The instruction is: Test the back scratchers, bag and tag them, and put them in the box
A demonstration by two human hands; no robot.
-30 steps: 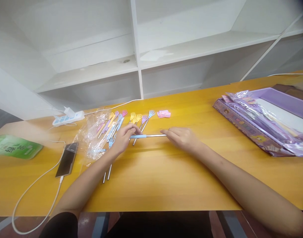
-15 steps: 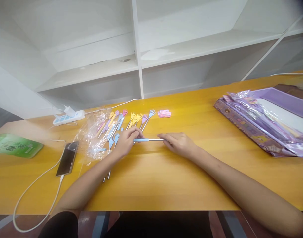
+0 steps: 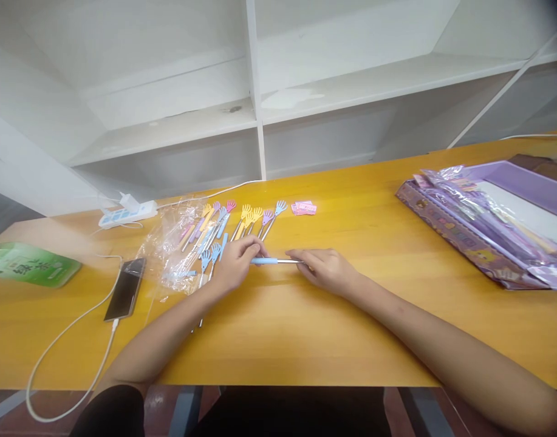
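Note:
My left hand (image 3: 239,262) is closed around the blue handle of a back scratcher (image 3: 265,261), held level above the table. From the handle a thin metal rod runs right to my right hand (image 3: 326,269), whose thumb and fingers pinch its far end. Any claw head on this one is hidden by my fingers. Beyond and beside my left hand lie several back scratchers with yellow claw heads (image 3: 246,212), a purple one (image 3: 267,216) and blue ones (image 3: 281,207). A loose blue handle (image 3: 223,246) shows right by my left hand.
Crumpled clear plastic (image 3: 171,249) lies left of the scratchers, near a phone (image 3: 126,290) on a white cable. A power strip (image 3: 127,213) and green pouch (image 3: 34,264) are farther left. Pink cards (image 3: 304,208) lie behind; a purple box (image 3: 469,237) with bagged items stands right.
My right hand has shifted slightly left along the rod, closer to my left hand. More of the loose blue handle beside my left hand now shows. The hold on the back scratcher stays.

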